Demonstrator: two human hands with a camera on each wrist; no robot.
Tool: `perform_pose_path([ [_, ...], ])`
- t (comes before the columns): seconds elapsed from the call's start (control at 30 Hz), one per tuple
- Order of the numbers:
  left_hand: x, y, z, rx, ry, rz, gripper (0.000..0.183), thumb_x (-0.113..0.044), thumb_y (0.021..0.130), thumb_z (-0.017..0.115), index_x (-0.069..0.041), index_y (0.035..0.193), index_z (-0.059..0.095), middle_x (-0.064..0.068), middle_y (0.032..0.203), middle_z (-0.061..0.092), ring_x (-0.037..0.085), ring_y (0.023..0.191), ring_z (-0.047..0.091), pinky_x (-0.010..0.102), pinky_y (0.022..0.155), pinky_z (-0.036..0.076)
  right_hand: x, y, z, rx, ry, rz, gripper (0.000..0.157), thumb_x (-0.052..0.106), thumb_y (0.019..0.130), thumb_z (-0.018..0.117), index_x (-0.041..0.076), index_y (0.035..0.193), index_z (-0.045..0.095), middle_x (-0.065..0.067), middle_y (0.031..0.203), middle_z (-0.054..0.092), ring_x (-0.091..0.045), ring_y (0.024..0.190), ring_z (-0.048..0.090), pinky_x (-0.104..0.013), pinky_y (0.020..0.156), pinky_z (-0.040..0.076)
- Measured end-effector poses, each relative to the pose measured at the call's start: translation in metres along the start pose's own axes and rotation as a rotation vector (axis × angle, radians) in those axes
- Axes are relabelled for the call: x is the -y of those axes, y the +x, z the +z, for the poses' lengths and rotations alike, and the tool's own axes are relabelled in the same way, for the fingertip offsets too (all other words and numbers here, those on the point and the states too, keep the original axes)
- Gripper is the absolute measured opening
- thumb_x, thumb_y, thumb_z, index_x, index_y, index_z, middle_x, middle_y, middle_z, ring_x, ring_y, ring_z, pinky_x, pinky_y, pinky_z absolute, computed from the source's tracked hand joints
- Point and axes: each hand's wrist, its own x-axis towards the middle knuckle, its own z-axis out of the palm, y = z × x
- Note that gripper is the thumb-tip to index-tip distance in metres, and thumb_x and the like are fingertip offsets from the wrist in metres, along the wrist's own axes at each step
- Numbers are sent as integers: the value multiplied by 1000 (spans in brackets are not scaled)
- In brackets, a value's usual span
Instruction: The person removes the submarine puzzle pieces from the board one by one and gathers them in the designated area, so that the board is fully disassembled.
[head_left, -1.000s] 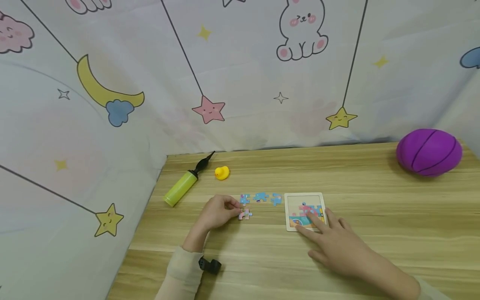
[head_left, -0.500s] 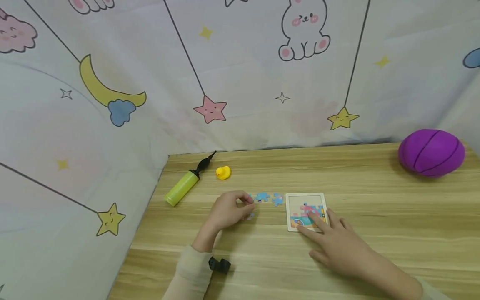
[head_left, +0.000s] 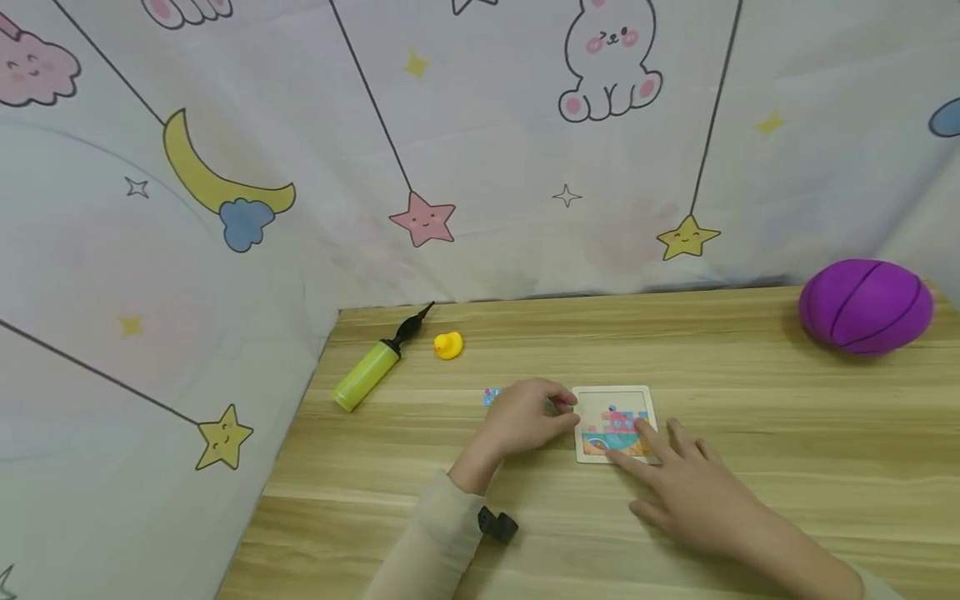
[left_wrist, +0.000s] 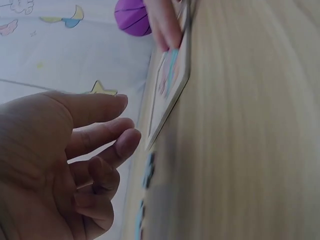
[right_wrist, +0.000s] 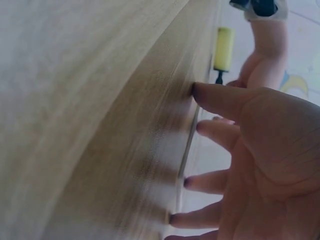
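A square puzzle tray [head_left: 611, 388] with a pale rim lies flat on the table, its lower part filled with pink, teal and orange jigsaw pieces [head_left: 618, 440]. My left hand [head_left: 525, 417] is at the tray's left edge, fingers loosely bent and thumb apart from them; the left wrist view shows nothing between the fingertips. A blue jigsaw piece [head_left: 491, 397] shows behind that hand, which hides most others; two pieces [left_wrist: 148, 170] lie on the table below it in the left wrist view. My right hand [head_left: 693, 492] spreads its fingers, fingertips over the tray's lower right.
At the back left lie a green hand pump [head_left: 367, 375] with a black nozzle and a yellow rubber duck [head_left: 448, 345]. A purple ball [head_left: 865, 307] sits at the back right, near the printed cloth [head_left: 495, 142] behind the table.
My left hand has moved right, from over the loose jigsaw pieces to the tray's left edge. My right hand has shifted slightly right and uncovers more of the puzzle.
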Motion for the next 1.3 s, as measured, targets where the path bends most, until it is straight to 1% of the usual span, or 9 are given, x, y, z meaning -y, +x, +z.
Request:
perform_pose_path([
  [0.1,-8,5,11,35,3,-7,23,-31,97,74,-17,114,79,-16,94,70,1,86,62,23,77,49,-1,0,2,-4,5,-8,59,48,94,73,32,149,59,-24,156,45,-63,135,40,-76,97,39],
  [0.17,-12,9,17,49,3,-12,23,-31,97,73,-17,115,79,-15,94,70,1,85,62,23,76,49,-1,0,2,-8,8,-11,59,48,94,73,32,149,58,-24,156,44,-63,135,40,-76,98,39],
  [0.3,-21,13,27,37,18,-38,24,-32,95,74,-17,114,78,-14,92,66,2,79,58,22,70,48,-1,-1,3,-18,5,-12,59,48,95,73,32,150,58,-24,156,44,-62,136,39,-76,97,40],
  [0.47,-29,15,35,8,41,-104,24,-34,90,79,-20,110,78,-13,92,63,2,76,56,23,67,46,-1,-1,3,-25,0,-15,59,47,95,73,31,149,58,-23,157,44,-61,136,39,-76,96,40],
  [0.6,-35,16,38,2,47,-139,23,-35,88,82,-22,107,77,-12,94,63,3,76,56,24,67,47,-1,-1,1,-28,-2,-16,58,47,94,73,30,148,59,-23,157,44,-61,136,40,-76,96,40],
  [0.8,-38,16,41,-2,52,-166,23,-36,88,83,-23,106,76,-13,95,64,4,78,58,26,69,47,0,-1,1,-29,4,-19,58,47,94,73,30,148,60,-23,157,44,-61,136,40,-76,96,40],
  [1.2,-36,17,44,-13,44,-143,23,-34,88,83,-22,107,75,-13,100,65,4,85,61,27,74,48,-1,-1,2,-27,-5,-24,57,48,95,72,31,148,60,-23,156,44,-61,136,40,-76,95,40],
  [1.3,-36,17,44,-30,41,-135,20,-32,90,81,-22,106,74,-14,98,67,4,83,61,26,72,48,-1,-1,2,-27,-7,-24,58,48,95,72,31,148,59,-23,157,45,-61,136,40,-76,95,41],
])
